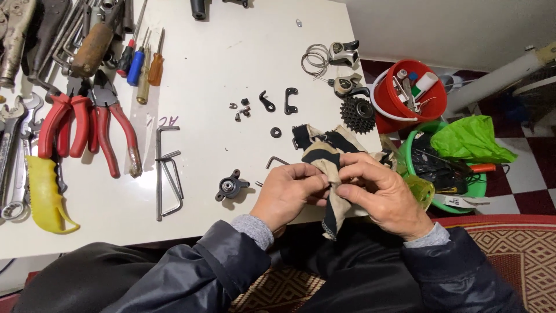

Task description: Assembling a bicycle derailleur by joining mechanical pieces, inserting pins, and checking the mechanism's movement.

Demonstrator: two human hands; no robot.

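Observation:
My left hand [288, 194] and my right hand [379, 194] meet at the near edge of the white table [220, 64], both pinching a black-and-beige rag [324, 152]. The rag drapes over the table edge between my fingers; whatever is wrapped inside it is hidden. Just left of my left hand lies a small black round part with two lugs [230, 186]. A bent hex key [277, 161] sits right behind my left fingers.
Red-handled pliers [110, 133], screwdrivers [139, 61], hex keys [165, 174], wrenches and a yellow handle [45, 197] fill the left. Small black parts [266, 103], a sprocket cluster [357, 114] and shifters [343, 53] lie ahead. A red bucket [410, 93] and green basin [446, 162] stand right of the table.

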